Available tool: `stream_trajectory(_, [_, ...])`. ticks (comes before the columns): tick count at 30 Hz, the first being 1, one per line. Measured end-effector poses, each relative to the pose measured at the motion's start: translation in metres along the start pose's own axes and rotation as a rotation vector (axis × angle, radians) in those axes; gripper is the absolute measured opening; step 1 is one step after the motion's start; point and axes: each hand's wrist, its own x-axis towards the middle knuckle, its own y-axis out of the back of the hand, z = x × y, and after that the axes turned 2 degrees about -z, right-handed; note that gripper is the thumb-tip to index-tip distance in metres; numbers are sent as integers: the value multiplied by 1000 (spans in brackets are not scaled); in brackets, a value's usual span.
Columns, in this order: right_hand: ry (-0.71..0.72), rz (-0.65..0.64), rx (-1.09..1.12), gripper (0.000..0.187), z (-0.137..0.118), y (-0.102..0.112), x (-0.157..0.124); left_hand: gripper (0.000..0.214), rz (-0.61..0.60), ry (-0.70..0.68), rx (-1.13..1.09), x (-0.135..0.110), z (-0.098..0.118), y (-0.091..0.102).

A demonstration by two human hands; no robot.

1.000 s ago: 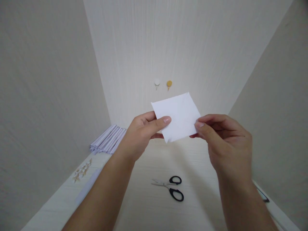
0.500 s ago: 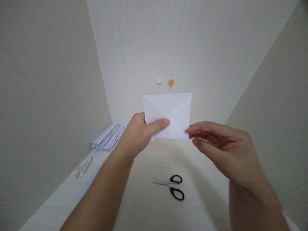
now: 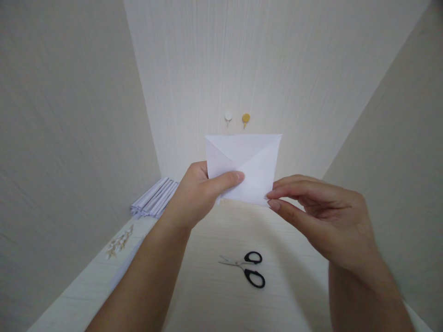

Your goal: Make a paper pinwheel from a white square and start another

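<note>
I hold a small white square of paper (image 3: 247, 163) in the air in front of me, its diagonal creases showing. My left hand (image 3: 200, 196) grips the paper's lower left corner, thumb on the front. My right hand (image 3: 323, 216) pinches the lower right corner between thumb and forefinger. Below the paper, black-handled scissors (image 3: 245, 269) lie shut on the pale wooden table (image 3: 207, 299).
A stack of folded white paper strips (image 3: 154, 198) rests at the table's back left corner. Small folded paper pieces (image 3: 118, 242) lie near the left edge. Two round hooks, one white (image 3: 228, 116) and one gold (image 3: 245, 118), hang on the back wall.
The paper turned from tilted to level, its creased side now facing me. My right hand let go of the right edge, dropped lower, and now pinches the lower right corner.
</note>
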Motion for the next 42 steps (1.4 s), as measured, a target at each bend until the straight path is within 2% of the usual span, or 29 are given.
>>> stream_trajectory(9, [-84, 44, 11, 9, 0, -3, -1, 22, -6, -115, 104, -1, -1, 1])
stream_trajectory(25, [-126, 94, 62, 10, -1, -7, -1, 23, -8, -95, 150, -2, -1, 1])
stream_trajectory(33, [-161, 154, 136, 21, 2, -9, 0, 25, -29, -77, 111, -2, -4, -3])
stream_trajectory(38, [-265, 75, 229, 28, 9, -5, 3, 23, 18, -104, 226, 1, -5, -4])
stream_trajectory(40, [-261, 112, 242, 34, 12, -1, 5, 21, -18, -93, 283, 2, -5, -4])
stream_trajectory(42, [-223, 168, 233, 40, 13, 3, 6, 18, -104, -69, 342, 2, -5, -3])
